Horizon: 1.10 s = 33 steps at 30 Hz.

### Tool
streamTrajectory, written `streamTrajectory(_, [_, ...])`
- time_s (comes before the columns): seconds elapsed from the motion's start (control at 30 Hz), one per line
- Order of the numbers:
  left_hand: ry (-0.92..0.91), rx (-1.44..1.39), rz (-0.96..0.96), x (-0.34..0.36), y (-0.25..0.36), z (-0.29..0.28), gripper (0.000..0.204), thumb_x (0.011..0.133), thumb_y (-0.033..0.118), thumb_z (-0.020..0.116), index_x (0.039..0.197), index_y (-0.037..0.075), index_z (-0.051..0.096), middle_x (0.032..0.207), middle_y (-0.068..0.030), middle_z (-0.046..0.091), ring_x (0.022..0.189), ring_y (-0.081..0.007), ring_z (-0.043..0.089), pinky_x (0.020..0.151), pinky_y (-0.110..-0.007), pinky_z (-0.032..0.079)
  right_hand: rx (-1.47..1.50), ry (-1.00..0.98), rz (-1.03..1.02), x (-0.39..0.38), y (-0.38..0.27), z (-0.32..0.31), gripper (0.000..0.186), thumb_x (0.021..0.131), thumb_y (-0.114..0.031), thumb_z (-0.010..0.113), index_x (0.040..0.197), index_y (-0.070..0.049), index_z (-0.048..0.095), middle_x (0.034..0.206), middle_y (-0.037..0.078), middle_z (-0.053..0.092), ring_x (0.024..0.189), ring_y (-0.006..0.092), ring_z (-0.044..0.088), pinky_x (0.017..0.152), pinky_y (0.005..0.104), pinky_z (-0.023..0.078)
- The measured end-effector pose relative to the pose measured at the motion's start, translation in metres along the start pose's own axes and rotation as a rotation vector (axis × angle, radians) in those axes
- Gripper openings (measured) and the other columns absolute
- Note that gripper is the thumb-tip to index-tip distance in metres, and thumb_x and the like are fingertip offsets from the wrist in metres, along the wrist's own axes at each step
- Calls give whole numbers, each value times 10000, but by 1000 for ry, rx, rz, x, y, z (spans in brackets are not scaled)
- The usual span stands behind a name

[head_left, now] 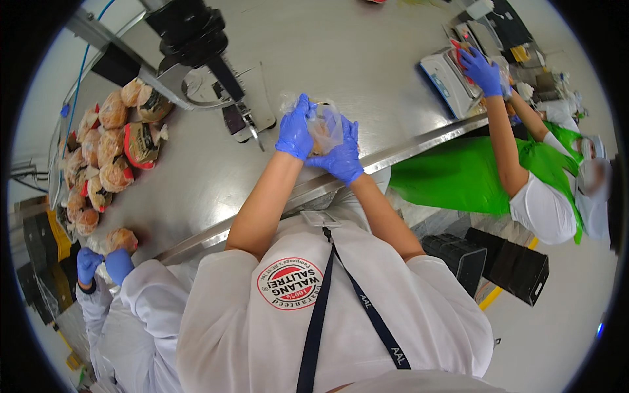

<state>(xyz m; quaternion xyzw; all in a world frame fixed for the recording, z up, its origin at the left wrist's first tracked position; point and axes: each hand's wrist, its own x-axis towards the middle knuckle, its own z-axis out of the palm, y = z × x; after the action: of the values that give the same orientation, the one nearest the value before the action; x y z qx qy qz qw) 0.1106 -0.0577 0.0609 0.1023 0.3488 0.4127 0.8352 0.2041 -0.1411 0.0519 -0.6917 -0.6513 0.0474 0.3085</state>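
Both my hands wear blue gloves and are over the steel table, near its front edge. A clear plastic bag with something tan inside is between them. My left hand pinches the bag's left side, near its loose upper film. My right hand closes around its lower right side. The bag and fingers hide much of the contents, so I cannot tell what they are. Just left of my left hand stands a black and metal bench machine with a thin arm reaching down to its base.
Several round tan goods in clear bags are heaped at the left. Below them, a co-worker's gloved hands hold another bagged piece. At right, a co-worker in a green apron handles a red package on a scale. Black crates stand behind.
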Motion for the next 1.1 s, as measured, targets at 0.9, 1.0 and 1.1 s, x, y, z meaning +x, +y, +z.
streamTrajectory(0.9, [-230,1240,783,32,-24,-67,315,898,240,494,1098,1,540,1074,-134,557,1028,-224,507,914,-342,386,-17,162,-61,17,0,-26,337,797,-324,566,1040,-92,587,1029,122,583,928,273,560,807,389,434])
streamTrajectory(1.0, [-112,992,775,38,-43,-70,308,922,255,446,1043,-2,564,1040,-122,574,973,-226,531,879,-350,402,590,222,363,-9,48,23,415,813,-370,564,1088,-60,574,1082,157,571,967,290,551,843,363,430])
streamTrajectory(1.1, [-64,996,886,26,-42,-55,324,944,246,392,1050,-8,563,1017,-124,574,945,-225,532,865,-359,404,860,61,509,-3,51,31,382,866,-366,506,1094,-69,579,1062,152,588,989,271,556,863,330,426])
